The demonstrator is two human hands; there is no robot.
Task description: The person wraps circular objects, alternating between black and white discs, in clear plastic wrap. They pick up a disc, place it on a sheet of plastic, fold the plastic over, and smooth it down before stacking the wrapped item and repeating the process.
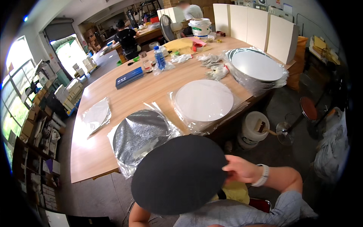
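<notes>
A large black round disc (177,174) is held up in front of me, over the near table edge. My right hand (242,169) grips its right rim, the fingers partly behind it. The left forearm (140,216) comes up below the disc's lower left, while my left hand is hidden behind the disc. Just past the disc lies a silver foil-like round (141,128) in clear plastic. To its right rests a white disc (204,100) on clear plastic film, and farther left a smaller white round (97,113) in a clear bag.
The wooden table (151,94) carries a stack of plastic-wrapped discs (257,66), gloves (217,70), a blue-capped bottle (159,58), a dark blue box (129,77) and a white bucket (200,28). A bucket with a brush (256,123) stands at floor level. Two people (126,39) work farther back.
</notes>
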